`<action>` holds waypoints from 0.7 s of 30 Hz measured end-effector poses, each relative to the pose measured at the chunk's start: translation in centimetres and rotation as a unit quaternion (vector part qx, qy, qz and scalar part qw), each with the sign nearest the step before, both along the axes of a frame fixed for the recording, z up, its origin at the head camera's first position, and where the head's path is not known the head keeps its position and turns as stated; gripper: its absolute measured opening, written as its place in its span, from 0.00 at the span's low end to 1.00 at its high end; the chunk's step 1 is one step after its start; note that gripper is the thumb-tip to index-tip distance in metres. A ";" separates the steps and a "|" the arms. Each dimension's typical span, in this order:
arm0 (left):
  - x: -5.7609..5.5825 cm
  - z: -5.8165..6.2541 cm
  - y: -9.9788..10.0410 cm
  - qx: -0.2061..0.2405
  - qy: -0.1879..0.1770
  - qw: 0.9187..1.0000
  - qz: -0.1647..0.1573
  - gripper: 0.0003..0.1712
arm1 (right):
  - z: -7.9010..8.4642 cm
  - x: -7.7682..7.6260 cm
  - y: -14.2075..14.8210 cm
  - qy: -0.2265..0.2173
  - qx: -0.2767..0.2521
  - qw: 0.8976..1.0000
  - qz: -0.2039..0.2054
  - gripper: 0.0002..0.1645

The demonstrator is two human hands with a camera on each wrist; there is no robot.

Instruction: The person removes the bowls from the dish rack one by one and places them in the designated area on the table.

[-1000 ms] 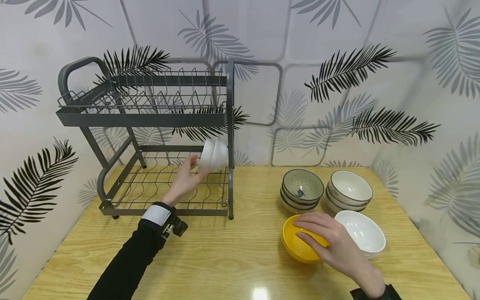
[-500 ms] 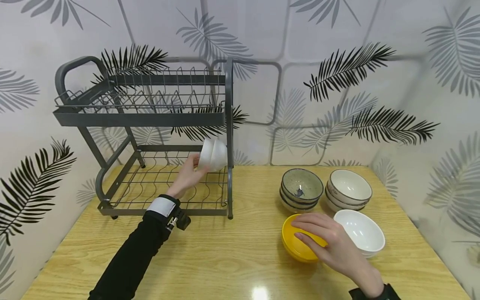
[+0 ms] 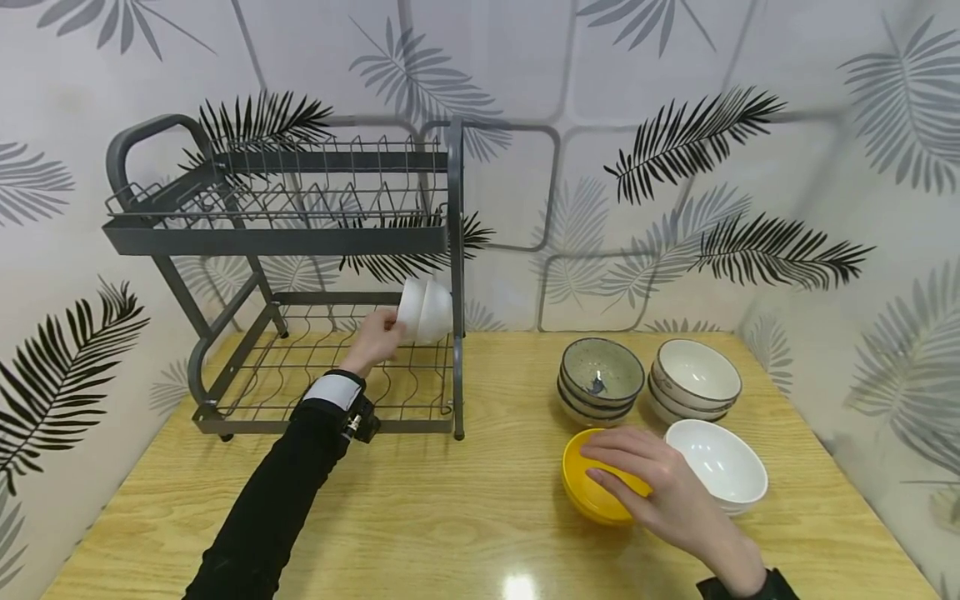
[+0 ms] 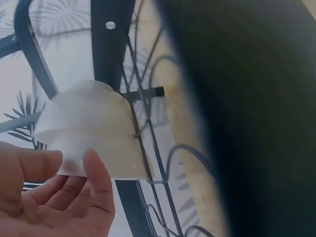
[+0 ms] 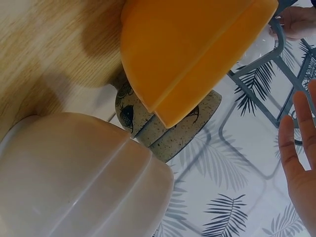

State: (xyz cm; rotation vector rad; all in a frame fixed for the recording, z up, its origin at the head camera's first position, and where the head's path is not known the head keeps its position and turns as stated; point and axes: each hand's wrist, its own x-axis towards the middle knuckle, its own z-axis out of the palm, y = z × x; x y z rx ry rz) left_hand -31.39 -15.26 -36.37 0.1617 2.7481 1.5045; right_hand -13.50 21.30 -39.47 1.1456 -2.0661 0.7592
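Two nested white bowls (image 3: pixel 426 312) stand tipped on their sides at the right end of the lower rack tier. My left hand (image 3: pixel 377 337) is at their rim, fingers loosely bent; in the left wrist view its thumb and fingertips overlap the edge of the white bowls (image 4: pixel 94 118). On the right, my right hand (image 3: pixel 660 487) hovers over the stacked yellow bowls (image 3: pixel 596 492), holding nothing. Seen from the right wrist, its fingers (image 5: pixel 289 143) are relaxed and apart from the yellow bowls (image 5: pixel 187 54).
A dark grey two-tier dish rack (image 3: pixel 285 242) stands on the wooden table (image 3: pixel 420 517) at left. Behind the yellow bowls are stacked speckled green bowls (image 3: pixel 602 375) and cream bowls (image 3: pixel 697 375). White bowls (image 3: pixel 720 462) sit beside the right hand. A patterned wall closes the back.
My left hand has drawn slightly left from the tipped white bowls, its fingers loosening at the rim, while the bowls stay in the rack. The right hand stays over the yellow bowls.
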 end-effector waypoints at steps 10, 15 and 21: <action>-0.2 -0.6 -0.5 -0.005 0.041 0.997 0.066 0.16 | -0.1 0.0 0.1 -0.001 -0.002 1.000 -0.002 0.15; 0.0 -0.7 -0.9 0.050 0.041 0.995 0.071 0.18 | -0.3 0.1 0.3 -0.002 -0.005 1.000 -0.004 0.16; 0.2 -0.7 -1.3 0.136 0.024 0.986 0.095 0.21 | -0.4 0.1 0.5 0.010 -0.009 1.000 -0.005 0.17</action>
